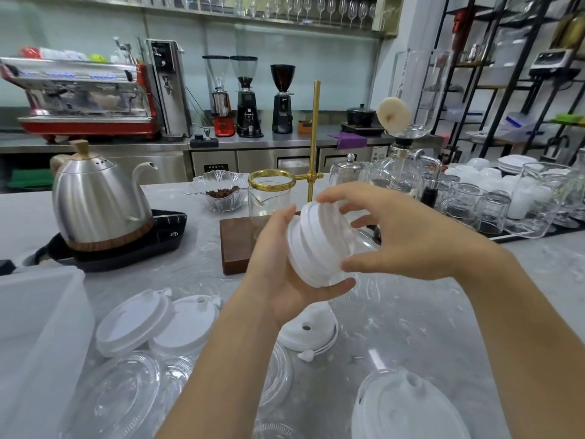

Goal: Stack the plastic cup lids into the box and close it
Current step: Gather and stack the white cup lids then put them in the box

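Above the middle of the counter [443,315], the left hand [278,280] cups a stack of white lids [319,245] from beneath; the right hand [408,236] pinches its top. The box [34,327] sits at the counter's left edge, loose lids [136,318] beside it.

Bright even light, soft focus, bowed edges
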`<state>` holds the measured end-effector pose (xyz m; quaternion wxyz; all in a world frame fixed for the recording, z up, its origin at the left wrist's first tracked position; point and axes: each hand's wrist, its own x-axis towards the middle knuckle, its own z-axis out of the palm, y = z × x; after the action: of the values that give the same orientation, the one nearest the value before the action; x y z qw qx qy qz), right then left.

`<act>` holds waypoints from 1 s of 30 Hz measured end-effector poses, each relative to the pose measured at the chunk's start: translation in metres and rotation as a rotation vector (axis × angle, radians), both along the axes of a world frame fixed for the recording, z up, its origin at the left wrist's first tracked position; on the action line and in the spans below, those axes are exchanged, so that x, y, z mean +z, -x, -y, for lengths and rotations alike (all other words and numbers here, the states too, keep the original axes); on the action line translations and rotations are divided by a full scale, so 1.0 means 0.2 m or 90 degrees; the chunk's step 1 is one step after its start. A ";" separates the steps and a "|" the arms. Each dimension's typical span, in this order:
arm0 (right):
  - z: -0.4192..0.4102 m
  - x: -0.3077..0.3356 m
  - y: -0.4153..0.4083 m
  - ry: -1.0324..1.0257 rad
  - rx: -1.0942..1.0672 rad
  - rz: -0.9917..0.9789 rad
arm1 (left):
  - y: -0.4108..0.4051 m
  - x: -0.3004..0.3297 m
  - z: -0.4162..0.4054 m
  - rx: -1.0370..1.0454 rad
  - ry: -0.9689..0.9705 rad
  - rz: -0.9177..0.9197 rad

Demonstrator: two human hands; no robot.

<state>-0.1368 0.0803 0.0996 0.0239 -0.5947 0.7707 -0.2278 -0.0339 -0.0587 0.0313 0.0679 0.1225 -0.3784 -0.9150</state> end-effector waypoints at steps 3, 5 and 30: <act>0.02 -0.01 -0.02 -0.002 0.017 0.005 | 0.00 0.00 -0.01 -0.009 -0.002 -0.017; 0.03 -0.01 -0.03 0.001 0.034 0.015 | 0.00 0.01 -0.01 -0.002 -0.006 -0.024; 0.18 -0.24 -0.09 -0.217 0.011 -0.058 | -0.19 0.19 0.14 0.227 -0.163 -0.073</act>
<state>-0.1194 0.0450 0.0519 0.0910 -0.5985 0.7931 -0.0664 0.0038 -0.0876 0.0687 0.2335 0.1430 -0.2268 -0.9347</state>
